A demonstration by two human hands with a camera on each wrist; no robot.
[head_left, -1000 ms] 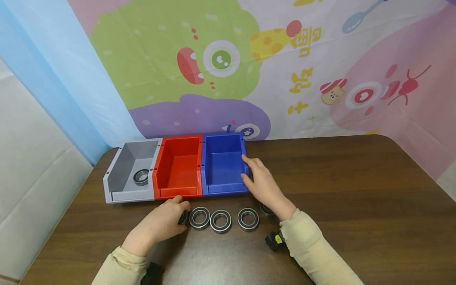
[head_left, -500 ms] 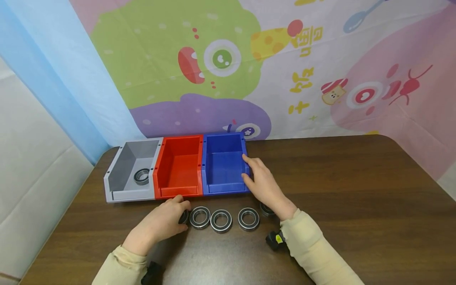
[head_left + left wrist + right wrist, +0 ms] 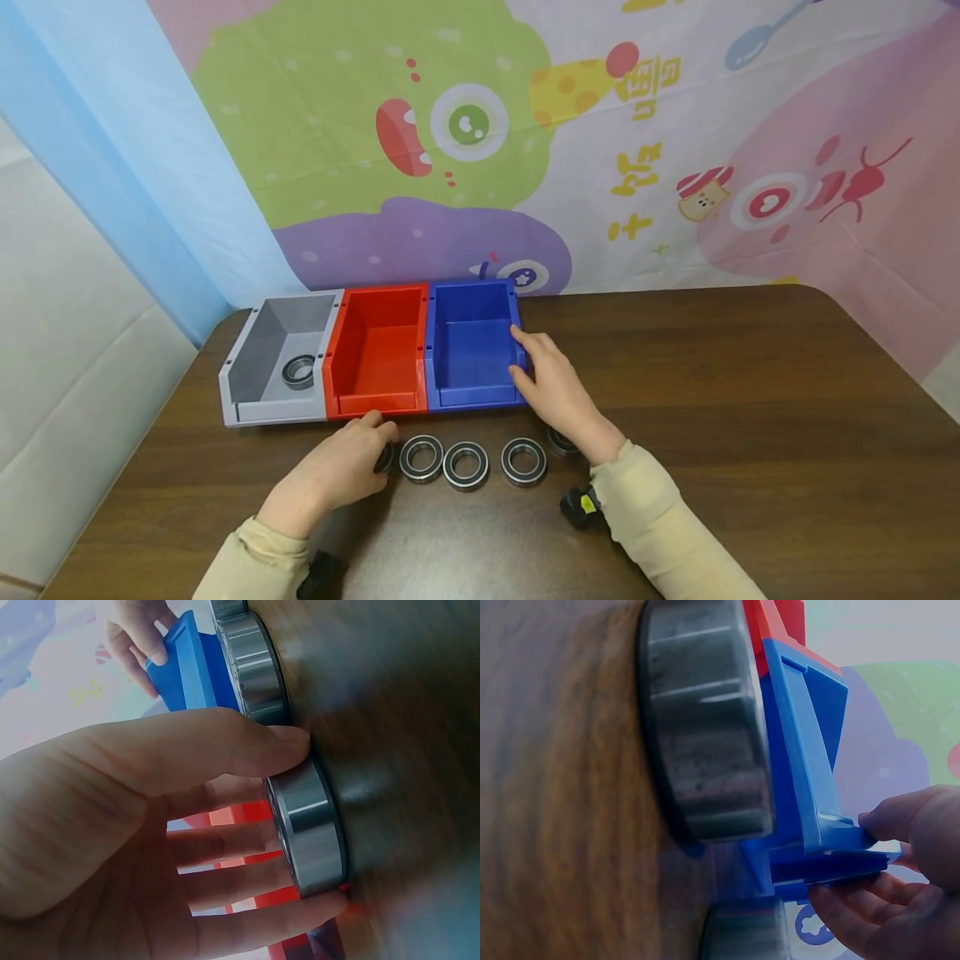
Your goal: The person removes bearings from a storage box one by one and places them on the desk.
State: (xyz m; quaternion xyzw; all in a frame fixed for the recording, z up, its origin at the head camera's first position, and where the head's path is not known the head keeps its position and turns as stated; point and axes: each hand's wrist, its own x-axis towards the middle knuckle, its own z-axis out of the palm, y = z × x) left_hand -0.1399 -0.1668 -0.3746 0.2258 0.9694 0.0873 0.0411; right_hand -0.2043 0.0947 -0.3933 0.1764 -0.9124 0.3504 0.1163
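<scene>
My left hand pinches a steel ball bearing at the left end of a row on the table. In the left wrist view the thumb lies on one side of its rim and the fingers reach around the other; in the head view the hand hides most of it. My right hand grips the right wall of the blue bin, thumb on the near side and fingers on the outside, as the right wrist view shows. Between the hands lie three bearings, one of them the middle bearing.
A red bin and a grey bin stand to the left of the blue one, side by side. One bearing lies inside the grey bin. Another bearing is partly hidden under the right wrist. A printed cloth hangs behind the table.
The left thumb and fingertips have drawn very slightly leftward around the bearing. My right hand stays on the blue bin, and the bins and other bearings have not moved.
</scene>
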